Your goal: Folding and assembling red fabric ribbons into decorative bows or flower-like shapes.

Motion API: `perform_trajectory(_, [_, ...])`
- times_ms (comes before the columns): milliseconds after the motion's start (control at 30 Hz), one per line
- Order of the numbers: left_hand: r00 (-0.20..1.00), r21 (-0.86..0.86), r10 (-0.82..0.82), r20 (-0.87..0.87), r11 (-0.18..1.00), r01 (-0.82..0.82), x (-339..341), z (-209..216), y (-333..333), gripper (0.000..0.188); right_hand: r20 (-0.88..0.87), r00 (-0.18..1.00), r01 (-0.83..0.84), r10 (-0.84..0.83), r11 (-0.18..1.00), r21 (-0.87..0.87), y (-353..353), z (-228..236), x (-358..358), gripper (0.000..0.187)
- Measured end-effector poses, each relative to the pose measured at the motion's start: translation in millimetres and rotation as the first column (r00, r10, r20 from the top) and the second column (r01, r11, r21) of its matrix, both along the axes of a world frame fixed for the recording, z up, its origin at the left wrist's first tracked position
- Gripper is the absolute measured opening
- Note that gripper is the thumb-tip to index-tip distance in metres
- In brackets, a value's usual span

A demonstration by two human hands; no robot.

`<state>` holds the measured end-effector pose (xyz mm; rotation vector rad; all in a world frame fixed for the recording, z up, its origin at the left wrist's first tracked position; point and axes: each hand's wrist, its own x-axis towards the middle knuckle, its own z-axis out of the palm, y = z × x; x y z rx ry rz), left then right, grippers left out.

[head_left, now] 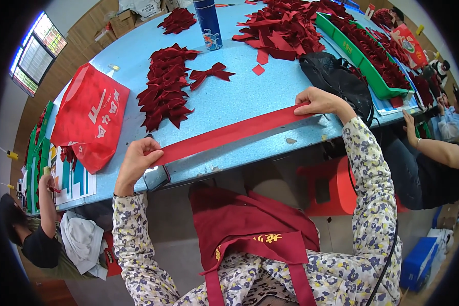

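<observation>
A flat red ribbon strip [229,132] is stretched between my two hands over the table's near edge. My left hand [136,162] pinches its left end, and my right hand [322,103] pinches the other end, a little higher and farther off. Just beyond the strip, a stack of dark red velvet bows [167,86] lies in overlapping rows. One single bow [211,76] rests to the right of that stack. Beside my left hand, a phone-like dark object [157,176] sits at the table edge, partly hidden.
The blue table [260,97] holds a red plastic bag [89,117] at left, a blue cylindrical bottle [208,25], a heap of red ribbon pieces [285,30], a black bag [336,76] and a green tray of bows [364,53]. Other people sit at both sides.
</observation>
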<state>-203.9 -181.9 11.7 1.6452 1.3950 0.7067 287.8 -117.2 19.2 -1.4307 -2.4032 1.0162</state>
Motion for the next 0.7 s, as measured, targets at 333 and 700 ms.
perform_trajectory(333, [0.947, 0.137, 0.088, -0.309, 0.989, -0.047, -2.8, -18.6, 4.1, 0.009, 0.106, 0.993, 0.053, -0.059, 0.997, 0.055, 0.7, -18.4, 15.9, 0.028])
perform_trajectory(700, [0.999, -0.051, 0.043, -0.026, 0.998, -0.044, -14.1, -25.0, -3.2, 0.014, -0.243, 0.961, 0.259, -0.128, 0.72, 0.644, -81.5, -36.7, -88.6, 0.022])
